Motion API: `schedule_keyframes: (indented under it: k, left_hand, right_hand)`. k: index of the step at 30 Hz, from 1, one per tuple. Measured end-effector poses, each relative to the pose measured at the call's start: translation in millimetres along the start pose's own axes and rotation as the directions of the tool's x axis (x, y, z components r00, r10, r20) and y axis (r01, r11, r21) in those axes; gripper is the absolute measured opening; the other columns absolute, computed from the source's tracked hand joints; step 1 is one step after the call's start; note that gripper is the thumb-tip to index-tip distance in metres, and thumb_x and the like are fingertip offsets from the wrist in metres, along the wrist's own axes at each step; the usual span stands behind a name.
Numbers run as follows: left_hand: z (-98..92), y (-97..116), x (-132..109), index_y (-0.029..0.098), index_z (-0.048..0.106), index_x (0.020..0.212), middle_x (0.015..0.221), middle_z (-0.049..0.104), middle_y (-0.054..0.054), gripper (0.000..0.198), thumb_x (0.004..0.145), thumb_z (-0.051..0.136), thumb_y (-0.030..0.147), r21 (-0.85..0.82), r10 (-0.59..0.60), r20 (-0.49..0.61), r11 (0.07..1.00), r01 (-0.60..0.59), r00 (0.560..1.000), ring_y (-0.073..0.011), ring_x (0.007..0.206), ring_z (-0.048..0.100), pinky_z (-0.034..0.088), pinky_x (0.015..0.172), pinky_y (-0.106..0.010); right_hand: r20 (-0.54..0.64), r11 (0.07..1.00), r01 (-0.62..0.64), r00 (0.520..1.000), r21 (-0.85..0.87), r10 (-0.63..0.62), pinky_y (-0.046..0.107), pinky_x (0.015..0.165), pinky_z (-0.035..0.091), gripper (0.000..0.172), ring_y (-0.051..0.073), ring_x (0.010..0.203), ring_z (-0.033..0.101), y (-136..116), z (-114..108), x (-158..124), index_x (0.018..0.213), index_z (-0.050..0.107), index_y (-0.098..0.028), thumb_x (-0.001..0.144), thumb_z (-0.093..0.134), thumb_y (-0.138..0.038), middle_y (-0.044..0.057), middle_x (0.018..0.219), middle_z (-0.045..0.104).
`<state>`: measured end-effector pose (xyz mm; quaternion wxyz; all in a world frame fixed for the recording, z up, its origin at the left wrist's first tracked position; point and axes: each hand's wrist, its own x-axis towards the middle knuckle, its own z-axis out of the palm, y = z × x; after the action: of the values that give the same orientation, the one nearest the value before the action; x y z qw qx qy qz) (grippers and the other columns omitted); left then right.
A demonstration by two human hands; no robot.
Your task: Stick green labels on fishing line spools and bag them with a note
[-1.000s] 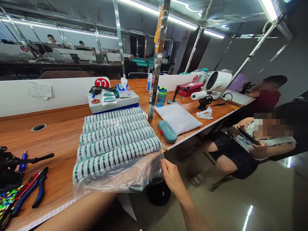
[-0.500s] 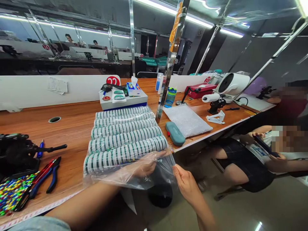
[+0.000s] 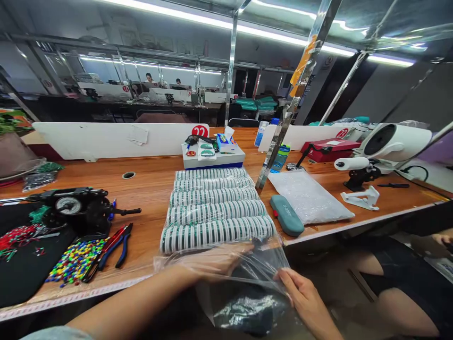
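A clear plastic bag (image 3: 258, 269) is stretched around rows of stacked white rings with green between them (image 3: 215, 233), lying side by side on the table. My left hand (image 3: 224, 259) lies behind the thin film at the near edge of the rows, fingers stretched out and partly veiled by it. My right hand (image 3: 300, 290) pinches the right edge of the bag, which hangs loose over the table's front edge.
A teal case (image 3: 286, 215) and a bubble-wrap pouch (image 3: 309, 196) lie right of the rows. Left are pliers (image 3: 115, 250), colourful beads (image 3: 76, 259) and a black hand-crank machine (image 3: 81, 208). A metal post (image 3: 283, 130) rises behind. A person sits at right.
The view has swung left, so more of the table's left side shows. My left hand has drawn closer to the rows; the bag's open end now sags lower. My right hand keeps its grip.
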<state>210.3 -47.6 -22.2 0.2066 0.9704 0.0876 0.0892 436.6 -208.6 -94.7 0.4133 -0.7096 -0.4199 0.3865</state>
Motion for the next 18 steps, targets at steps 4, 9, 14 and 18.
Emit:
schedule_keyframes:
  k: [4,9,14,18]
  left_hand:
    - [3.1,-12,8,-0.002,0.039,0.152,0.156,0.040,-0.020,0.056,0.098,0.033,0.012,-0.139,-0.015,0.100,0.990,0.029,0.995,-0.0245,0.145,0.041,0.036,0.121,-0.038]
    - [23.1,11,1,-0.001,0.034,0.156,0.161,0.030,-0.024,0.061,0.097,0.043,0.013,-0.144,-0.065,0.157,0.986,0.088,0.985,-0.0323,0.150,0.031,0.029,0.124,-0.046]
    - [4.7,54,-50,0.006,0.033,0.158,0.163,0.028,-0.023,0.074,0.092,0.063,0.019,-0.005,-0.243,0.144,0.969,0.246,0.959,-0.0417,0.153,0.020,0.023,0.123,-0.060]
    - [-50.1,75,-98,0.018,0.060,0.136,0.135,0.064,-0.011,0.037,0.099,0.053,0.021,-0.264,-0.208,0.107,0.937,0.230,0.972,-0.0217,0.121,0.064,0.052,0.102,-0.031]
  right_hand:
    - [-0.009,0.998,0.009,1.000,-0.070,-0.010,0.027,0.053,0.025,0.070,0.012,0.051,0.030,3,-20,4,0.078,0.064,-0.016,0.087,0.044,-0.082,-0.003,0.053,0.029]
    - [0.082,0.978,-0.024,0.996,-0.209,0.041,0.026,0.051,0.029,0.071,0.012,0.051,0.034,-7,-44,8,0.072,0.060,-0.016,0.081,0.046,-0.085,-0.002,0.053,0.035]
    - [-0.429,0.869,0.018,0.864,-0.494,-0.262,0.032,0.072,0.049,0.041,0.024,0.081,0.065,-41,-60,-34,0.101,0.072,-0.021,0.090,0.059,-0.058,0.008,0.092,0.070]
    - [0.172,0.806,0.573,0.818,-0.150,-0.549,0.025,0.087,0.056,0.031,0.020,0.099,0.071,-70,-9,-65,0.099,0.076,-0.026,0.104,0.046,-0.035,0.005,0.106,0.074]
